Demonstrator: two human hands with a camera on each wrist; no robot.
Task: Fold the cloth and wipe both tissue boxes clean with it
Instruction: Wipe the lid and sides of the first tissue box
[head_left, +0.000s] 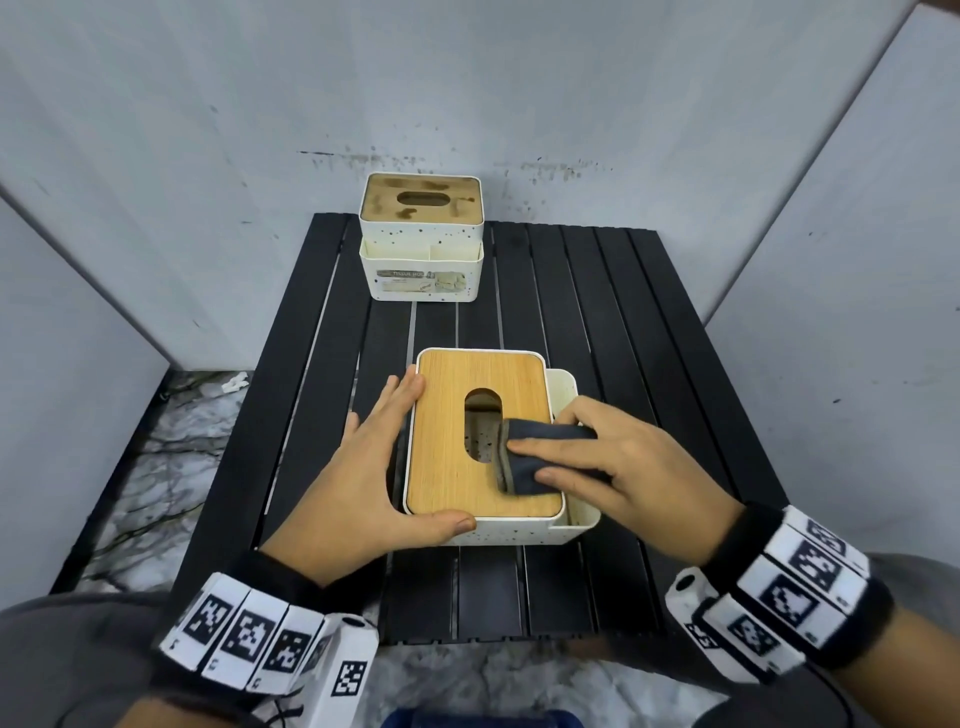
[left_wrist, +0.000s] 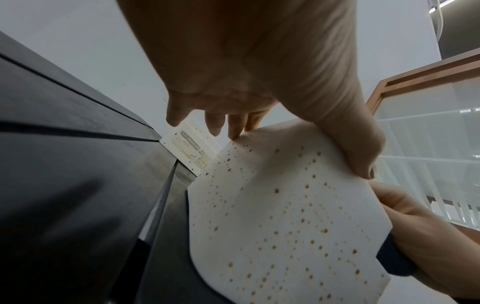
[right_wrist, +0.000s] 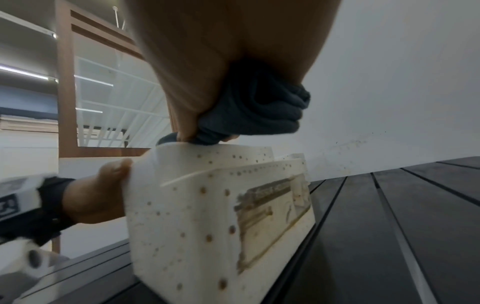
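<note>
The right hand grips the folded dark cloth, fingers curled over it, and presses it onto the bamboo lid of the near tissue box, just at the right edge of the oval slot. The left hand lies wide and flat against the box's left wall, fingers straight along the side and thumb laid across the front corner, bracing it on the black slatted surface. The likeliest trouble from here is the cloth's leading fold catching on the rim of the slot and dropping in, which would bunch the pad or drag the lid askew; whether the lid is fixed or merely rests in place cannot be told. A hard stroke toward the left could also slide the light box across the slats if the bracing palm slackens, and the gaps between slats could snag a corner. The near box seems empty: through the slot only its speckled inner wall shows, no tissue, and the open side pocket on its right holds nothing visible. The far tissue box, standing well apart near the back wall, carries dark smears across its lid and so appears still unwiped; its front pocket, split by a divider, also looks empty, and a printed label sits on its front face.
</note>
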